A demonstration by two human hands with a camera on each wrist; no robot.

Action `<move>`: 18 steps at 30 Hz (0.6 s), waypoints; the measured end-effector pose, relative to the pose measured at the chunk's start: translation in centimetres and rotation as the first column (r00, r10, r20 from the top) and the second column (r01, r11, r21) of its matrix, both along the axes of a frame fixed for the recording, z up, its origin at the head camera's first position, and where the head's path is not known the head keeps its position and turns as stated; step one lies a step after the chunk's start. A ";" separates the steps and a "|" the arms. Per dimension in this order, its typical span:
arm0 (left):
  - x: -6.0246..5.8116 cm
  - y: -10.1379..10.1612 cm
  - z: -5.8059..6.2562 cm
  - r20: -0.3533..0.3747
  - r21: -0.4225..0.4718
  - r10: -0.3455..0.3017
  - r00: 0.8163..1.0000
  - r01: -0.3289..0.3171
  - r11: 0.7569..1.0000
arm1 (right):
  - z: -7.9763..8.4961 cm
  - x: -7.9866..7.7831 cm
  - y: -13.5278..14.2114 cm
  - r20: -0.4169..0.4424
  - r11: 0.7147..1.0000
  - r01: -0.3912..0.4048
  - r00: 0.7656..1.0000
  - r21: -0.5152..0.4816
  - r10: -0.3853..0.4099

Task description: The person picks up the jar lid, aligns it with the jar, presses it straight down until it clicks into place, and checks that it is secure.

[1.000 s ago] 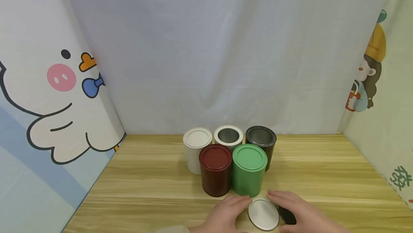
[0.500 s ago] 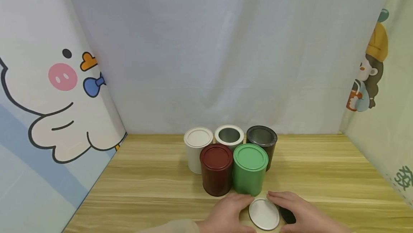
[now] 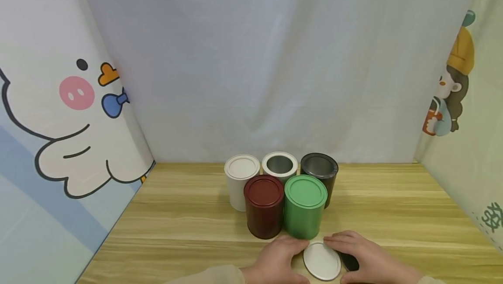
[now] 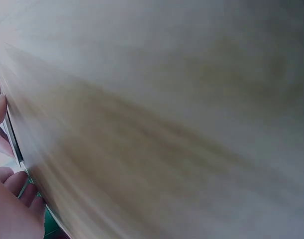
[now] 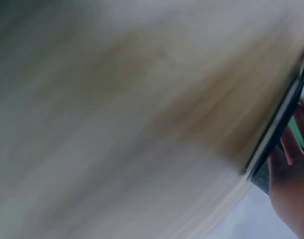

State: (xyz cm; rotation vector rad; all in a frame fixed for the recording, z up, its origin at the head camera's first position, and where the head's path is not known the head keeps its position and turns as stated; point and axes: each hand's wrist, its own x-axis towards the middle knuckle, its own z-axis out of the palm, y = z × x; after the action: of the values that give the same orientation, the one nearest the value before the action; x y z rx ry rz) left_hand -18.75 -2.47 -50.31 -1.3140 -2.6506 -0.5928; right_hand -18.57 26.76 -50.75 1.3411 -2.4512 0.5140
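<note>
Head view: our left hand (image 3: 277,261) and right hand (image 3: 370,260), loosely spread, flank the white lid (image 3: 322,261) near on the worktop (image 3: 177,223), a black disc (image 3: 349,261) by our right palm; left wrist view: relaxed fingers; right wrist view: extended fingers, contact we cannot tell

Pale curtain (image 3: 251,65) behind wooden table (image 3: 180,223)

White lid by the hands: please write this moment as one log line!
left hand: beside white lid; right hand: at black object, partly hidden; green can: upright
</note>
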 end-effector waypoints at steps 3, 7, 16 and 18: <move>0.0 0.0 0.0 0.006 0.002 0.004 1.000 -0.004 1.000 | -0.2 -0.1 -0.1 -0.016 1.000 -0.006 1.000 -0.008 0.006; 0.1 0.0 0.2 0.010 0.004 0.003 1.000 -0.003 1.000 | -0.4 -0.2 -0.3 -0.032 0.999 -0.023 0.999 -0.031 0.022; 0.0 -0.1 0.3 0.005 0.012 -0.008 1.000 0.008 1.000 | -0.7 -0.5 -0.8 -0.045 0.996 -0.054 0.998 -0.072 0.051; 0.0 -0.2 0.2 -0.001 0.016 -0.012 1.000 0.012 1.000 | -0.7 -0.5 -0.9 -0.037 0.995 -0.059 0.998 -0.079 0.056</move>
State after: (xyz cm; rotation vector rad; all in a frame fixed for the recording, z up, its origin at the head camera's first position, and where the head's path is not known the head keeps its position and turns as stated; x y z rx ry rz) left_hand -18.77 -2.64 -50.11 -1.3265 -2.6339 -0.6134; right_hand -19.05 25.85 -51.50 1.3796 -2.3444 0.5913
